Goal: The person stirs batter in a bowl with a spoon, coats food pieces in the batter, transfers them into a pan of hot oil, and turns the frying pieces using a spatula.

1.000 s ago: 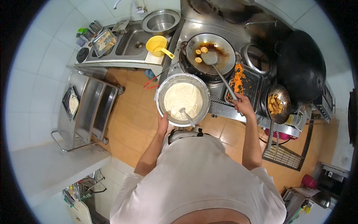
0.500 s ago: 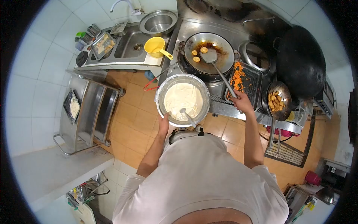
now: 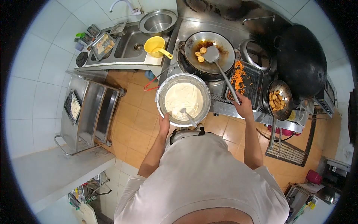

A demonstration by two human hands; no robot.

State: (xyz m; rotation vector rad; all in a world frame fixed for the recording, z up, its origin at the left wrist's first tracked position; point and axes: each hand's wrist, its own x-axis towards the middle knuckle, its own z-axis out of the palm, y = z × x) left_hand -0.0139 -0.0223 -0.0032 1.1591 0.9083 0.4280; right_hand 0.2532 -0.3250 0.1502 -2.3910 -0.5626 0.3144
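My left hand (image 3: pixel 164 121) is closed on the lower left rim of a large metal bowl (image 3: pixel 161 102). Pale batter (image 3: pixel 182 97) lies in the bowl, and a spoon (image 3: pixel 188 116) leans in it against the near rim. In my right hand (image 3: pixel 243 106) is the handle of a long wok spatula (image 3: pixel 212 55), whose flat blade rests in the wok (image 3: pixel 223 41). Left of the blade, several golden fried pieces (image 3: pixel 200 59) sit in dark oil at the bottom of the wok.
Shredded carrot (image 3: pixel 237 80) lies on a dark tray (image 3: pixel 255 84) right of the wok. Beyond it a frying pan (image 3: pixel 287 93) holds browned pieces. A yellow dipper (image 3: pixel 153 46) stands beside the sink (image 3: pixel 130 44), and a steel trolley (image 3: pixel 89 112) is at left.
The spatula blade has shifted slightly right and up in the wok, with my right hand moving a little down and right. The fried pieces are closer together. My left hand stays on the bowl.
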